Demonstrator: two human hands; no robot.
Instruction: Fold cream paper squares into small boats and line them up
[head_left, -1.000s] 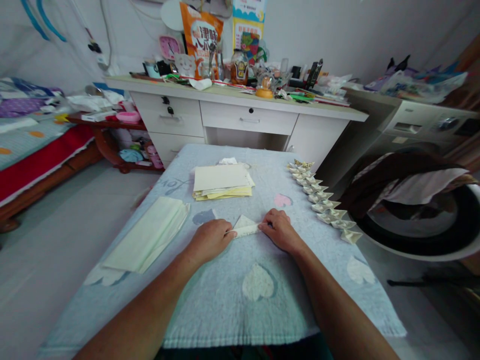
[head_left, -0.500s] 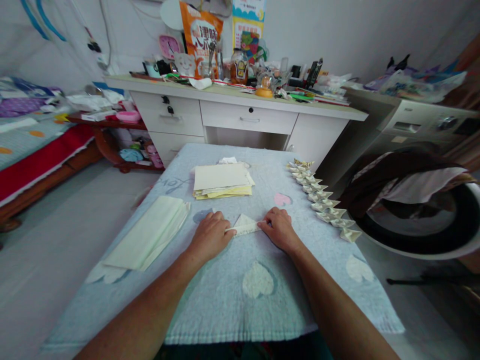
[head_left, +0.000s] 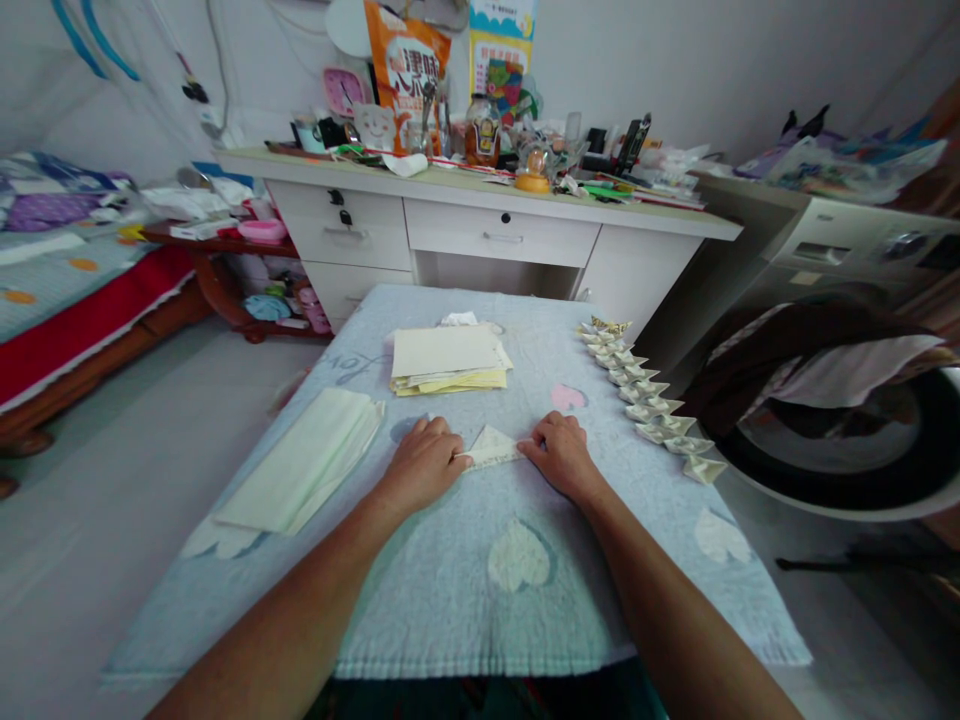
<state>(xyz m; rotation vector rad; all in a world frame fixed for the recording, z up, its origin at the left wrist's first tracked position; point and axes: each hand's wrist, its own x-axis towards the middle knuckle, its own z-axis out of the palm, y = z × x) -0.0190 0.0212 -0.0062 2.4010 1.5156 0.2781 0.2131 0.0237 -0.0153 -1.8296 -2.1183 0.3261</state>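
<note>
Folded paper on the blue cloth, left hand pinching its left end, right hand its right; more of the peak shows above a slimmer near-edge strip than a second ago, so the fold seems to be settling flatter

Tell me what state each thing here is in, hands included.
Paper piece: folded, peaked
Left hand: gripping its left end
Right hand: gripping its right end
Pale green sheets: folded
Paper stack: lying flat
Paper shapes: folded, lined up
Middle drawer: shut
Washer door: open
Jar: upright
Orange bag: upright
</note>
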